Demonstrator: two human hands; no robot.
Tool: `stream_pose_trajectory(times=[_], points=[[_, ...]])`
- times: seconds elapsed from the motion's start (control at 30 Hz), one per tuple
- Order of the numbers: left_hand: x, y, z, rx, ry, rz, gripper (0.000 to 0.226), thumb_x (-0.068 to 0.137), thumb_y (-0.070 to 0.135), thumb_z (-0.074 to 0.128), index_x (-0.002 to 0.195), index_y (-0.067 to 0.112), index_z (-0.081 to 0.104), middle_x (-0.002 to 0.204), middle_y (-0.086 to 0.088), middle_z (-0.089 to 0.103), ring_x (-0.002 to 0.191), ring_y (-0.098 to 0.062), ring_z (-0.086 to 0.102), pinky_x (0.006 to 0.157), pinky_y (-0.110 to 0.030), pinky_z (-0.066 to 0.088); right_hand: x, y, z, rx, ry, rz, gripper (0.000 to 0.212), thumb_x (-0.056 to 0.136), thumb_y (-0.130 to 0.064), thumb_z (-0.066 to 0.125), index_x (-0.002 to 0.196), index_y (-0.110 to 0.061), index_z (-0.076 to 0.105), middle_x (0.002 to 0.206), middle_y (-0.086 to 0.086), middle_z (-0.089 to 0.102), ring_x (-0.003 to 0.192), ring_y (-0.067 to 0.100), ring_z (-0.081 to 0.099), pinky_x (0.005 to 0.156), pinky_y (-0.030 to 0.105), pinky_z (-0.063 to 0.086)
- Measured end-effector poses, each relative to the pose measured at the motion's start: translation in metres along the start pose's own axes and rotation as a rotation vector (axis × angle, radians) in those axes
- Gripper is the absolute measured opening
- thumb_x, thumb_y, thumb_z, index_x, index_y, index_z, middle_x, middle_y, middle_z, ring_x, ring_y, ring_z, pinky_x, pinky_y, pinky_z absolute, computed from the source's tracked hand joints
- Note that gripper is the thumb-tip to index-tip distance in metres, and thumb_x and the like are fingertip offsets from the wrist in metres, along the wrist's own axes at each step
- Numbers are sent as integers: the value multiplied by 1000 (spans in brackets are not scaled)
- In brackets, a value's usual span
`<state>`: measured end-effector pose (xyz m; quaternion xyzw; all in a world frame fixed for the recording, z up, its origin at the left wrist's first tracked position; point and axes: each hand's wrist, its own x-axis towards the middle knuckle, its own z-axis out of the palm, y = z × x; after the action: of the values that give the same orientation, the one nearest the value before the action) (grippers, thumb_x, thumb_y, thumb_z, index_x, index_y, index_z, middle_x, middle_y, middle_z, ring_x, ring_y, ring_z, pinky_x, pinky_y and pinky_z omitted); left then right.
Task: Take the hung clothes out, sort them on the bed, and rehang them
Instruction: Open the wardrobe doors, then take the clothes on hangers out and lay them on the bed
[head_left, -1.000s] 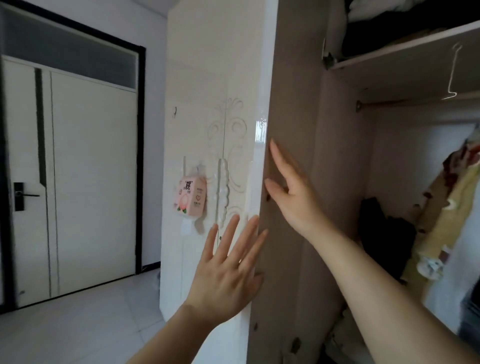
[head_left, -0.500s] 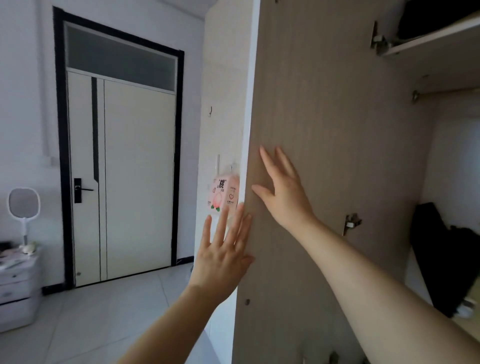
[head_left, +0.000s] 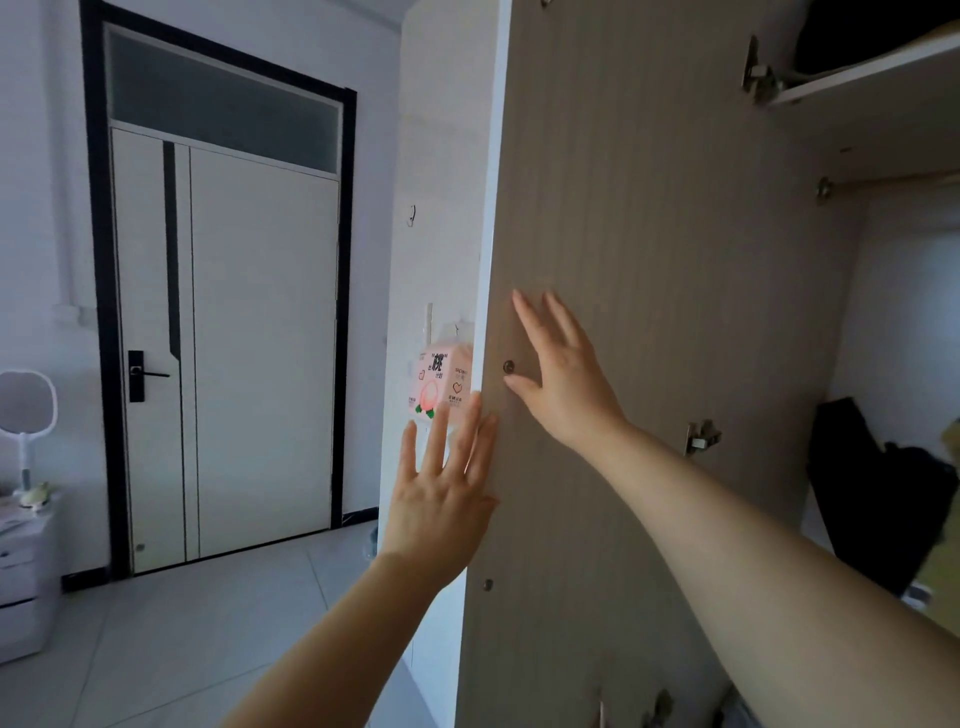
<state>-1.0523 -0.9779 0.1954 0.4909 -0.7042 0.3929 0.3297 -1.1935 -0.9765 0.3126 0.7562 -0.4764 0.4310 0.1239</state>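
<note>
The wardrobe door (head_left: 649, 218) stands swung wide, its beige inner face toward me. My right hand (head_left: 563, 376) lies flat on that inner face, fingers straight and spread. My left hand (head_left: 441, 488) is raised with straight fingers at the door's white front edge, touching it or just beside it. Inside the wardrobe a dark garment (head_left: 878, 493) hangs low at the right, and the hanging rail (head_left: 893, 182) runs under a shelf (head_left: 857, 73). A bit of yellowish cloth (head_left: 945, 587) shows at the right edge.
A pink peach-print packet (head_left: 441, 379) hangs on the white wardrobe side (head_left: 441, 156). A white room door with black frame (head_left: 228, 322) stands shut at the left. A small white drawer unit (head_left: 26, 582) with a round mirror (head_left: 26, 410) sits at far left. Pale tiled floor (head_left: 197, 634).
The wardrobe door has swung further open to the left under my hands, and my view has turned left. The patterned yellow garment and wire hanger have slid out of sight at the right.
</note>
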Motion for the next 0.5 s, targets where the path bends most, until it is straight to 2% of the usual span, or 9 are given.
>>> stream_pose_trajectory(times=[0.13,0.23,0.37,0.5], points=[[1,10,-17,-66,56,14,75,68,26,74,136,14,44,148,-15,32,133,-37,32,107,-55,23,-10,3,-17,-74,-78,39,78,89,-23,61,148,-38,12,156,-1,6,143,19,15,111,34,26],[6,29,-28,-152,105,65,62,72,24,66,132,14,50,145,-14,30,133,-36,28,107,-55,23,-28,16,-28,-136,-93,82,80,87,-20,62,148,-38,13,154,2,16,140,21,22,111,34,30],[17,63,-31,-274,84,135,52,79,29,49,128,14,54,141,-15,43,132,-36,32,106,-54,22,-64,44,-59,-278,-101,188,76,85,-18,63,147,-35,22,147,3,29,135,22,31,110,34,30],[28,108,-30,-394,51,204,52,80,31,42,127,13,55,133,-16,53,127,-37,43,105,-53,21,-107,69,-108,-393,-126,331,72,89,-22,60,147,-35,19,149,0,25,134,21,31,109,33,30]])
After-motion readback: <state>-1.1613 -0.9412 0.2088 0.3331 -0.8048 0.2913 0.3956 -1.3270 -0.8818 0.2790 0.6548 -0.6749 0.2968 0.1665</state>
